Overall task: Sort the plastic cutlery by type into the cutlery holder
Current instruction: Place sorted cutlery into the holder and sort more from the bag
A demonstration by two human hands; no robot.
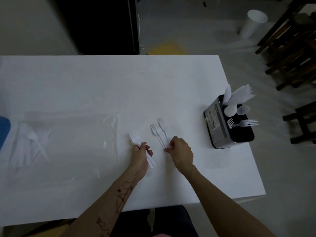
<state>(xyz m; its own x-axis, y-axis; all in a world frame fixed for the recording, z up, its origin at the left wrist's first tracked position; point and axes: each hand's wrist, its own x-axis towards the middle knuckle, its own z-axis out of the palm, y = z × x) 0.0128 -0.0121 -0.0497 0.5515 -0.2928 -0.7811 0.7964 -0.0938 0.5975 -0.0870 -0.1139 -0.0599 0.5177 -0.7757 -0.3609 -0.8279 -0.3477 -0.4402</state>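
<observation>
My left hand is closed around a bundle of white plastic forks, tines pointing away from me. Just to its right, my right hand pinches the handle ends of loose white forks lying on the white table. The black and silver cutlery holder stands near the table's right edge. It holds knives at the back, spoons in the middle and two forks at the front. A clear plastic bag at the left has more white cutlery on it.
A blue object pokes in at the far left edge. Dark wooden chairs stand right of the table, and a white cup-like bin sits on the floor beyond. A black cabinet is behind the table.
</observation>
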